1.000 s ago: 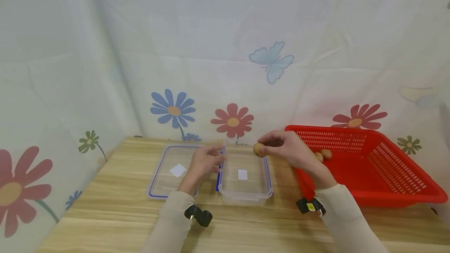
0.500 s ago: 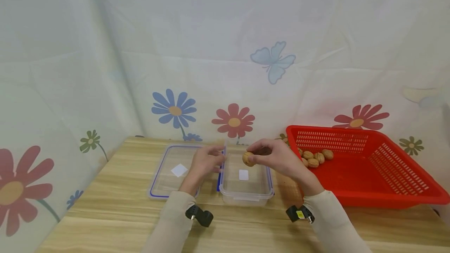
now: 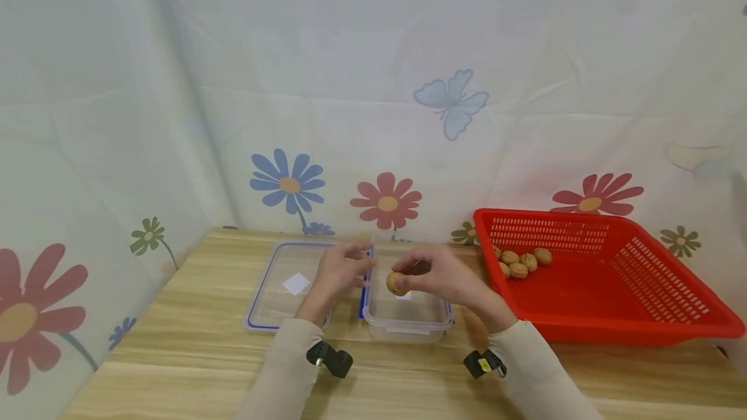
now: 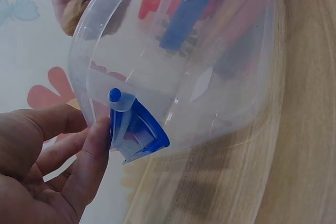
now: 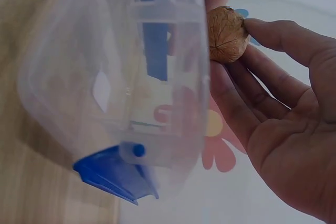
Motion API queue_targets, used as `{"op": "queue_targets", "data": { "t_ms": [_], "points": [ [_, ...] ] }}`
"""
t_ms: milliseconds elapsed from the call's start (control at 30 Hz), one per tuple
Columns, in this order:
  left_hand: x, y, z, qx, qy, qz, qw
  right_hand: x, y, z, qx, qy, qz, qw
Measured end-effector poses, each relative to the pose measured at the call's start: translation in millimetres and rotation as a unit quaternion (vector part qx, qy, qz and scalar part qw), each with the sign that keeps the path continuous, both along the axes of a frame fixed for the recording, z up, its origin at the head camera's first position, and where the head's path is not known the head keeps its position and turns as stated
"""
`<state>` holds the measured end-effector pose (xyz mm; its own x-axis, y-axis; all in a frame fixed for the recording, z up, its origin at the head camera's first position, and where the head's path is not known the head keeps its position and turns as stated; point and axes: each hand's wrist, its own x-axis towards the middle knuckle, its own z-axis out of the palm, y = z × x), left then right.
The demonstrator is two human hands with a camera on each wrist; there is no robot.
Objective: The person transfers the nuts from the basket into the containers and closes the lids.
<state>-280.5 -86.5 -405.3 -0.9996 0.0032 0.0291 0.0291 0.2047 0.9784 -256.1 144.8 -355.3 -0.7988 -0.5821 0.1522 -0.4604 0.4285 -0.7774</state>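
In the head view my right hand (image 3: 434, 275) pinches a walnut (image 3: 398, 283) between thumb and fingers, over the clear plastic food container (image 3: 408, 327). The right wrist view has this walnut (image 5: 228, 35) just past the container's rim, with thumb and fingertips on its shell. My left hand (image 3: 341, 266) holds the container's left side. Seen from the left wrist, its fingertips are at the rim beside an unfastened blue-edged clip flap (image 4: 136, 129). A white label (image 3: 404, 295) shows through the container, partly covered by the right hand.
A red plastic basket (image 3: 607, 334) stands at the right, with several walnuts (image 3: 518, 270) gathered in its left side. The clear lid with a blue seal (image 3: 265, 287) lies left of the container on the wooden table (image 3: 192, 329). A flowered curtain (image 3: 327, 122) hangs behind.
My right hand has carried the walnut left and downward, from the container's right rim to over its middle. More walnuts in the basket are uncovered. The left hand has stayed put.
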Motion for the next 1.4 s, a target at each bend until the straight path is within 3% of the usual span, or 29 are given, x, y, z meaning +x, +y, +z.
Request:
{"op": "queue_targets", "data": {
  "t_ms": [167, 600, 1400],
  "points": [
    [1.3, -1.1, 1.5, -0.009, -0.002, 0.002, 1.0, -1.6, -7.0, -11.4, 0.002, -0.009, 0.032, 0.999],
    [2.3, 0.2, 2.1, -0.016, 0.0, 0.0, 0.9999, -0.3, -17.2, -29.0, 0.054, -0.006, 0.053, 0.997],
    [1.0, -1.0, 4.0, -0.005, 0.0, -0.005, 1.0, -0.3, -21.9, -35.5, 0.082, -0.027, 0.081, 0.993]
  ]
}}
